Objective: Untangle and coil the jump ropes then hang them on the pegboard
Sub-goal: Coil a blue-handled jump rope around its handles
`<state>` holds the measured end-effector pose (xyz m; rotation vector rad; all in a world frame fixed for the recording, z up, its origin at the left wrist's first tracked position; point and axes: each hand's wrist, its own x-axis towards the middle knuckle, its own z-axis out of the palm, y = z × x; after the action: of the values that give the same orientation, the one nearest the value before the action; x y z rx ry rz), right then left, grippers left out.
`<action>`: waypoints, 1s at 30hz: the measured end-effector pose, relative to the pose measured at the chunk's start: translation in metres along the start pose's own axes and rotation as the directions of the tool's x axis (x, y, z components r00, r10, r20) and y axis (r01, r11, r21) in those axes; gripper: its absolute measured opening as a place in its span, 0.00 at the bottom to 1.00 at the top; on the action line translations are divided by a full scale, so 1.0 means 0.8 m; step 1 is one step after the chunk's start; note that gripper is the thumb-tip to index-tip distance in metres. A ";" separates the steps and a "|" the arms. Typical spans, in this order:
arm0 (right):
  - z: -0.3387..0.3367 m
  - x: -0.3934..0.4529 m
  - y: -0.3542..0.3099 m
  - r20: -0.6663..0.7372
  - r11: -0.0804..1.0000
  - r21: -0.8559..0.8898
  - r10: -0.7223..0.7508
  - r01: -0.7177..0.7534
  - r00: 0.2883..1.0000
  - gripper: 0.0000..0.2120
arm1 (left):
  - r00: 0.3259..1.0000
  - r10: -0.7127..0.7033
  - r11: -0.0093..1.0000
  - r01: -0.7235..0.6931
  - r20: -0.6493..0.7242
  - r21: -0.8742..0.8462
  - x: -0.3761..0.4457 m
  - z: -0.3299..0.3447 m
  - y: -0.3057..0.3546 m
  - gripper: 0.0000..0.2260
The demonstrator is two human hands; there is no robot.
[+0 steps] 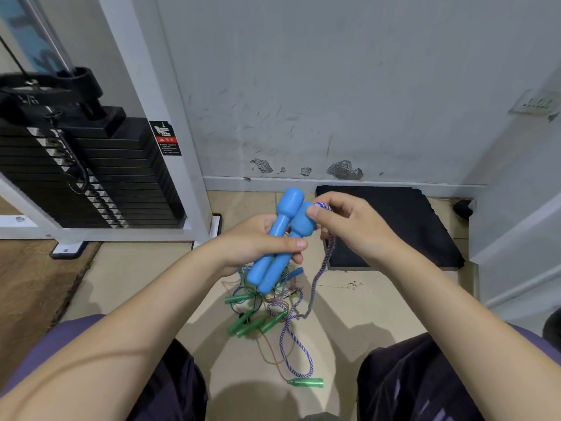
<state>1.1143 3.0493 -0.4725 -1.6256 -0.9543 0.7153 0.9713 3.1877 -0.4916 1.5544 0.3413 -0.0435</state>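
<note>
At frame center, the left hand grips two blue jump-rope handles side by side. The right hand pinches the braided blue-and-white rope at one handle's top. Below, green-handled ropes lie tangled on the floor, their strands hard to separate.

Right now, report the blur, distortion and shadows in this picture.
Head view: wide-angle bending curves the white machine frame and stretches both forearms; the black weight-stack top at upper left is blurred; the blue handles in the left hand are sharp; soft shadows lie on the floor between the knees.
</note>
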 end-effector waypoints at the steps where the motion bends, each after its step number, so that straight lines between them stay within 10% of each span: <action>1: -0.001 0.001 0.002 -0.005 1.000 -0.019 -0.019 0.019 1.000 0.03 | 1.000 -0.002 1.000 0.002 0.023 -0.029 -0.002 0.001 0.002 0.06; 9: 0.006 -0.008 -0.002 0.159 0.999 0.022 -0.030 0.027 0.987 0.31 | 0.973 -0.026 0.983 0.066 0.230 -0.169 -0.009 0.006 0.003 0.12; 18: 0.002 -0.003 -0.002 -0.032 0.898 -0.417 -0.165 0.137 0.986 0.22 | 0.974 -0.075 0.980 0.112 0.215 -0.164 -0.011 0.011 0.000 0.14; 30: -0.004 0.003 -0.002 -0.028 0.996 -0.085 -0.036 0.034 0.999 0.07 | 0.973 -0.101 0.982 0.131 0.205 -0.138 -0.014 0.005 0.001 0.07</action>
<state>1.1177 3.0497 -0.4703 -1.6842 -1.0007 0.6327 0.9618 3.1818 -0.4882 1.3661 0.2711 -0.2566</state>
